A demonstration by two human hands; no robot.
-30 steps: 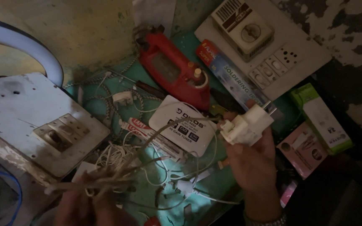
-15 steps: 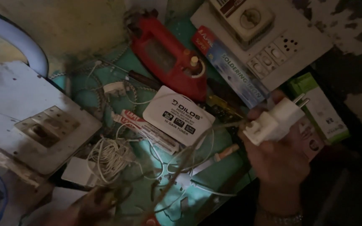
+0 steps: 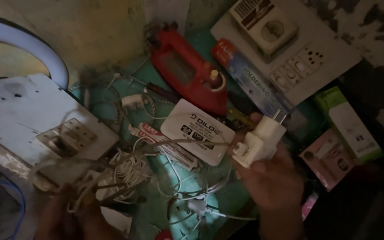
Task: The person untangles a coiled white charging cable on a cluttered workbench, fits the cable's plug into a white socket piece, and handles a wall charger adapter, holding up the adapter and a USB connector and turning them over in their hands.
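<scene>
Right hand (image 3: 272, 178) shifted left since earlier, grip pinching white plug adapter (image 3: 259, 141) just right of white box (image 3: 198, 137), left hand (image 3: 74, 213) blurred, grip closed around cord (image 3: 125, 155).

Teal table (image 3: 112, 100) — red tool (image 3: 187, 71), white box (image 3: 198, 138), tangled wires (image 3: 130, 171).

Almost no bare surface shows. The green tabletop (image 3: 227, 202) peeks through only in small patches near the middle, and loose white wires (image 3: 178, 182) cross those. A coil of white cable (image 3: 127, 171) blocks the near left, beside the white switch board (image 3: 45, 124). Far off, the red iron (image 3: 187, 73) and the blue box (image 3: 252, 84) close the middle, with another switch panel (image 3: 290, 58) behind them. To the right, a green-and-white box (image 3: 350, 124) and a pink packet (image 3: 330, 160) fill the edge. The white flat box (image 3: 198, 135) sits in the centre.
</scene>
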